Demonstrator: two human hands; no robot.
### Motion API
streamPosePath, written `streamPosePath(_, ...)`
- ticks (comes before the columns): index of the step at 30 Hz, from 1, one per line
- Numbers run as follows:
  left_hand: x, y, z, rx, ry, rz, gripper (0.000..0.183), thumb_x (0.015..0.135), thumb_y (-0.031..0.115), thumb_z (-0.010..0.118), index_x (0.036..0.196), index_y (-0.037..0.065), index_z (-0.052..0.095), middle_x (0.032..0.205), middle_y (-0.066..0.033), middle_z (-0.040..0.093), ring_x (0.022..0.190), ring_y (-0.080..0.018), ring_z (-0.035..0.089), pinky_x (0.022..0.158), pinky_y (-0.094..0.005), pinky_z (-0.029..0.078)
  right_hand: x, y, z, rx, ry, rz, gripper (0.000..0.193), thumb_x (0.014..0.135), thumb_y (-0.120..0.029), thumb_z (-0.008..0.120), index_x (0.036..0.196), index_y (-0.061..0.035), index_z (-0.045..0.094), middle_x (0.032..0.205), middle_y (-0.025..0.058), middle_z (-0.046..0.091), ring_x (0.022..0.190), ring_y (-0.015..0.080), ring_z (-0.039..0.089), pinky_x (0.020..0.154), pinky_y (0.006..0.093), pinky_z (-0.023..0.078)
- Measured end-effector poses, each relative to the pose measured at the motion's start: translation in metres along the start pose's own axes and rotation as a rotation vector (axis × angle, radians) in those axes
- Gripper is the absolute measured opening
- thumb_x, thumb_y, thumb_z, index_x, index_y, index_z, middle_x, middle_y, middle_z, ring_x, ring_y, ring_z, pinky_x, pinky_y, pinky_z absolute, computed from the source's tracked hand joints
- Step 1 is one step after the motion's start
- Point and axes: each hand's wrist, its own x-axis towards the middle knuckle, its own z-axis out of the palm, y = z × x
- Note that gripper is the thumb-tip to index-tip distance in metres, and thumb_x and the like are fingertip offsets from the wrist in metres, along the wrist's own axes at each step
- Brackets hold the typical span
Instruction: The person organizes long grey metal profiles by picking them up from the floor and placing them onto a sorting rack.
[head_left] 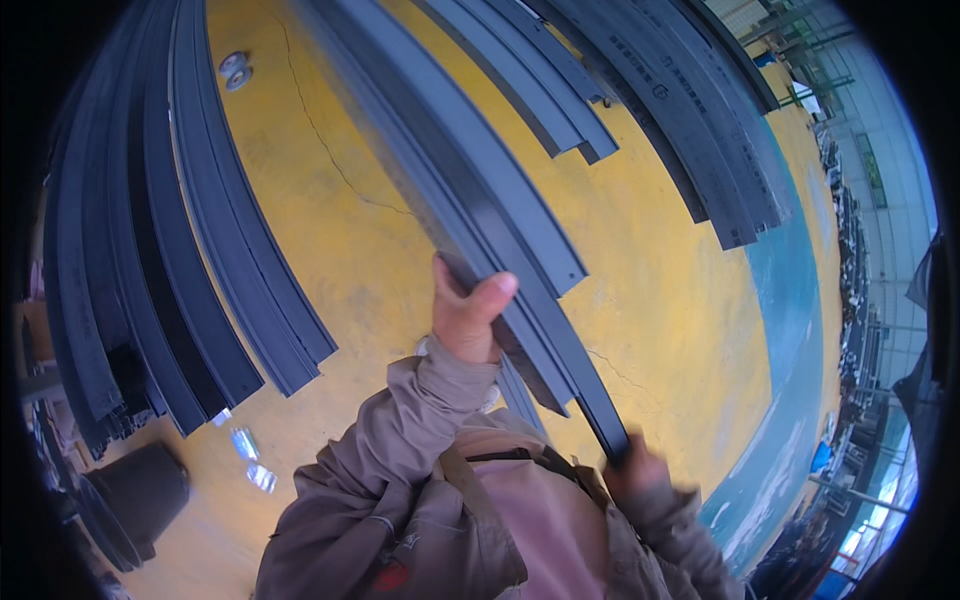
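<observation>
Across the middle runs a long dark grey metal profile [455, 150] with lengthwise ridges, slanting from the far left toward me. My left hand [468, 318] is closed round its near part, the thumb on top and the other fingers mostly hidden below. A narrower black strip [597, 418] sticks out past the profile's near end. Closed on the end of that strip is my right hand [638, 468], somewhat blurred. Whether the strip is a separate piece or part of the profile, I cannot tell.
Bundles of similar profiles lie at left [170, 250], far middle [530, 80] and far right [690, 120]. Near left stands a black bin [135, 500]. Two small rolls [235, 70] rest on the yellow floor [680, 330], which a green strip [785, 330] borders at right.
</observation>
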Motion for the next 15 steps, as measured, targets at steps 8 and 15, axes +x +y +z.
streamPosePath(8,0.015,0.011,0.002,-0.057,0.015,0.014,0.057,0.076,0.011,0.074,0.121,0.004,0.041,0.111,-0.0118,0.056,0.095,-0.0202,0.06,0.081,-0.0364,0.053,-0.148,0.149,0.031,0.096,-0.236,0.475,0.058,0.067,-0.027,0.082,0.112,-0.0095,0.05,0.077,0.0162,0.065,0.07,0.0371,0.066,0.06,0.0433,0.053)
streamPosePath(15,0.009,0.004,0.0,-0.004,0.025,0.025,0.053,0.075,0.011,0.074,0.119,0.005,0.045,0.108,-0.0107,0.058,0.093,-0.0214,0.061,0.081,-0.0365,0.053,-0.097,0.092,0.033,-0.077,0.023,0.196,0.019,0.073,-0.01,0.066,0.087,-0.007,0.054,0.062,0.0161,0.057,0.055,0.0379,0.06,0.047,0.0476,0.047)
